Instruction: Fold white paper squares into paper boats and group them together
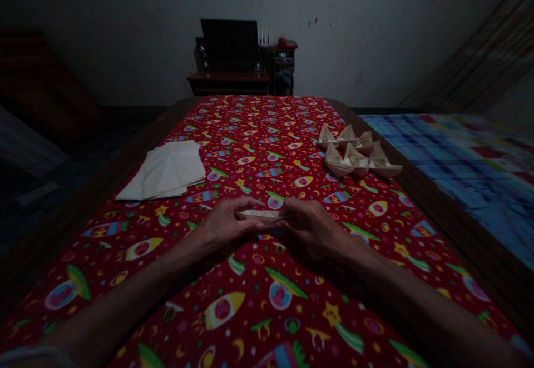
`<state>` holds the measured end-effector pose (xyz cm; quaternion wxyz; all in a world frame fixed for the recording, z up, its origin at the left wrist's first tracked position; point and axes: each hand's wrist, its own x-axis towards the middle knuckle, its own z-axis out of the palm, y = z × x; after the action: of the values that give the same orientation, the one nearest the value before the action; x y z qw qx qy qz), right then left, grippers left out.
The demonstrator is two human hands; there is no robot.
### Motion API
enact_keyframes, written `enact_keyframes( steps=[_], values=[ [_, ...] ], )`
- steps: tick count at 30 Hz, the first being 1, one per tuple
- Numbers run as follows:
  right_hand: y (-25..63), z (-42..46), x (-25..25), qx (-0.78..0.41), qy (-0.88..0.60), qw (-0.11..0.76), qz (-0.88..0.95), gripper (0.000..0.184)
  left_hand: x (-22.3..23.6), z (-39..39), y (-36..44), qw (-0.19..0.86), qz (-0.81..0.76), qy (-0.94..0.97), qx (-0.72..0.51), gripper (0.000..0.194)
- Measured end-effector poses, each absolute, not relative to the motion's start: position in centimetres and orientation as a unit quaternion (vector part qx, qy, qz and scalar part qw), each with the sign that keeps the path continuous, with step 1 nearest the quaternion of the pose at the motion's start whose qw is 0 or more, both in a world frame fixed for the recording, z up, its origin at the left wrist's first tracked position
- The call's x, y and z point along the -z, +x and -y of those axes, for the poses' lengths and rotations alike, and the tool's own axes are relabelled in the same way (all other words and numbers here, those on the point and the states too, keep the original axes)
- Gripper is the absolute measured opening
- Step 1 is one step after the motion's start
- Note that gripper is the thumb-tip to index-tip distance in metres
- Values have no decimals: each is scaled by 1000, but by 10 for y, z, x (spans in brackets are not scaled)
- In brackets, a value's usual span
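Note:
A small folded piece of pale paper [262, 215] spans the gap between my two hands, just above the red patterned cloth [233, 312]. My left hand [228, 219] pinches its left end between thumb and fingers. On its right end the fingers of my right hand [311, 220] are closed. Both hands partly cover the paper, so its full shape is hidden. To the left lies a stack of pale paper sheets [169, 170] with crease lines on top. Several folded paper boats [354, 154] stand grouped at the right edge of the cloth.
The cloth covers a long table with a dark wooden edge [417, 190]. Beyond its far end stand a monitor [229, 44] and a computer tower [283, 73]. At the right is a bed with a blue checked cover [438, 151]. The room is dim.

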<state>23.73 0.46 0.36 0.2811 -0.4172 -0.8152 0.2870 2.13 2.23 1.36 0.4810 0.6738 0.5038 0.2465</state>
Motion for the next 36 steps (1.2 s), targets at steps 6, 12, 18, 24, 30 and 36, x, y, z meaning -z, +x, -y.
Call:
enact_keyframes(
  steps=[6, 12, 18, 24, 30, 36],
  values=[
    [234, -3, 1, -318, -416, 321, 789, 27, -16, -15, 24, 443, -507, 682, -286, 37],
    [232, -2, -2, -379, -464, 215, 771, 27, -14, -12, 23, 443, -492, 694, -283, 36],
    [233, -1, -7, -368, -476, 195, 774, 27, -18, -12, 22, 471, -444, 721, -248, 38],
    [232, -2, -7, -353, -470, 173, 790, 30, -15, -13, 21, 472, -491, 696, -226, 43],
    [235, -4, -6, -314, -456, 170, 815, 30, -12, -17, 19, 484, -520, 669, -219, 35],
    [236, -3, -5, -360, -456, 181, 794, 26, -14, -10, 25, 441, -533, 679, -245, 20]
  ],
)
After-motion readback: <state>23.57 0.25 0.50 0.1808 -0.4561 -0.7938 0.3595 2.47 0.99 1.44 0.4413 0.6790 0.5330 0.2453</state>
